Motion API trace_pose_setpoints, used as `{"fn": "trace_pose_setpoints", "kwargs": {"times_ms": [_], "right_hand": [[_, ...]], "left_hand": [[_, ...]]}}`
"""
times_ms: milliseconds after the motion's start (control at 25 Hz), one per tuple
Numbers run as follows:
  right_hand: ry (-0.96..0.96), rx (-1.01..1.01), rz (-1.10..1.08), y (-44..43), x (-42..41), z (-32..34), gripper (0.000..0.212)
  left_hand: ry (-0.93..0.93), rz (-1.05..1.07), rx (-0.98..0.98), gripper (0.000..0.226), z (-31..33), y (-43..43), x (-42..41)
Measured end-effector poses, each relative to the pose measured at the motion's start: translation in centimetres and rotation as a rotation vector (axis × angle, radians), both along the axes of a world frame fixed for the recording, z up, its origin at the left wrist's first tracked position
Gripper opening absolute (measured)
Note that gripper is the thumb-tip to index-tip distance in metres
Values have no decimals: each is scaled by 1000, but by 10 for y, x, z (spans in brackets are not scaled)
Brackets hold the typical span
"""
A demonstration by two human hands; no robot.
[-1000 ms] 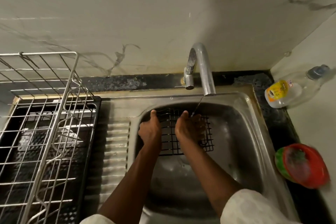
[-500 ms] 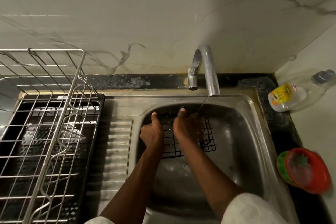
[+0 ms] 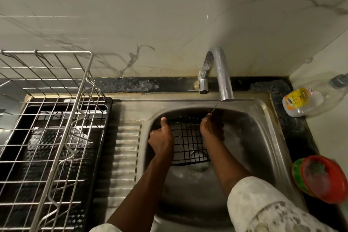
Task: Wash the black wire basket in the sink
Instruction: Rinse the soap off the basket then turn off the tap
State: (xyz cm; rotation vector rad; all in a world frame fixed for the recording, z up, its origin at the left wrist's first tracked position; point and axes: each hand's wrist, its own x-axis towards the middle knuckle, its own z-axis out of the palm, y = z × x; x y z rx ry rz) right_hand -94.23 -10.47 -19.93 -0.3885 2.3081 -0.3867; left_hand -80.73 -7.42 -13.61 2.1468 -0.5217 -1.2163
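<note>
Head view: the left hand [image 3: 161,137] grips the black wire basket [image 3: 188,141] by its left rim. The right hand [image 3: 211,130] covers its right side, grip hidden. The basket stands between them in the sink [image 3: 263,137]. Best to turn it slowly under the tap [image 3: 224,81]'s thin stream.

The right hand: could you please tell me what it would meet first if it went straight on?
The right hand would probably meet the water stream, then the sink's back wall below the tap; depth is unclear.
</note>
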Motion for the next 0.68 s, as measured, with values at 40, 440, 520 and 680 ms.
{"fn": "trace_pose_setpoints", "kwargs": {"times_ms": [40,440,520,680], "right_hand": [[2,-4,58,1,15,10,77],[128,-246,323,27,-2,-19,75],[79,-277,244,28,-23,-25,71],[61,-182,163,19,-11,-13,66]], "left_hand": [[5,16,2,60,-2,0,0],[109,104,-8,56,-7,7,0],[104,96,-4,55,-7,6,-1],[53,43,-7,59,-7,-1,0]]}}
